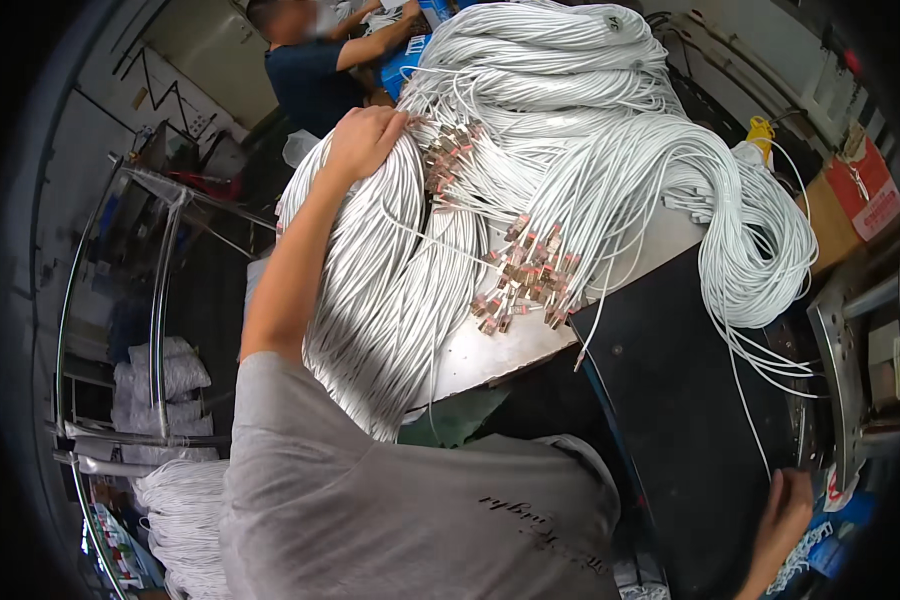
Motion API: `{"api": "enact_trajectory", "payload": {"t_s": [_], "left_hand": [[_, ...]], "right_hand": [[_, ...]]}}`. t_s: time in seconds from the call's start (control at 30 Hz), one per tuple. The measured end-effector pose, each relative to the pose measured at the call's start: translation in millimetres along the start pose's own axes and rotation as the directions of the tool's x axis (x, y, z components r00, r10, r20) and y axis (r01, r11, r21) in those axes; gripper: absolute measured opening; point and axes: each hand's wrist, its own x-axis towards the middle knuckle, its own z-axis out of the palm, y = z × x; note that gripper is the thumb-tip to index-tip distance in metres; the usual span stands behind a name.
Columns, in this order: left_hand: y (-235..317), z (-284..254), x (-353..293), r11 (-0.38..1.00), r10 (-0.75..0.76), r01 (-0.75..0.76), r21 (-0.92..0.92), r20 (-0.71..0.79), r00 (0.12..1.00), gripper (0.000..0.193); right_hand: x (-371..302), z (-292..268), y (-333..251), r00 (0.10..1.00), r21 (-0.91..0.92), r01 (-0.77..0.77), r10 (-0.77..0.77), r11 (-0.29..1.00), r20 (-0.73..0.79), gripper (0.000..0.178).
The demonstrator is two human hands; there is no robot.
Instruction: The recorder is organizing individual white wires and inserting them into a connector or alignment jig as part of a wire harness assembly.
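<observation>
My left arm reaches far forward, and my left hand lies over the top of a thick bundle of white cables, its fingers extended across it. To the right of that bundle, cable ends with metal plugs lie clustered on a pale tabletop. At the lower right, my right hand is closed at the end of a thin white cable, which runs down from a looped bundle. The fingertips there are small and partly hidden.
More white cable coils are piled at the back. A black surface lies right of the tabletop, beside a metal bracket. A metal-tube rack stands left. Another person works at the far left, near a red box opposite.
</observation>
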Motion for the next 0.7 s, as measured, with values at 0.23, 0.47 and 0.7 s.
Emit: {"api": "enact_trajectory", "payload": {"t_s": [0.23,0.47,0.7], "left_hand": [[28,-49,-18,0.985,-0.154,0.171,0.001,-0.419,0.895,0.033],[68,-153,-57,0.991,-0.135,0.104,-0.087,-0.736,0.663,0.036],[101,-326,-87,0.976,-0.119,-0.035,-0.217,-0.656,0.746,0.062]], "right_hand": [[-13,-4,0,1.0,0.035,0.001,-0.001,0.999,0.004,0.017],[14,-23,-34,0.968,0.231,-0.086,0.027,0.969,0.248,0.009],[110,-3,-177,0.636,0.706,0.55,-0.772,0.446,-0.007,0.077]]}}
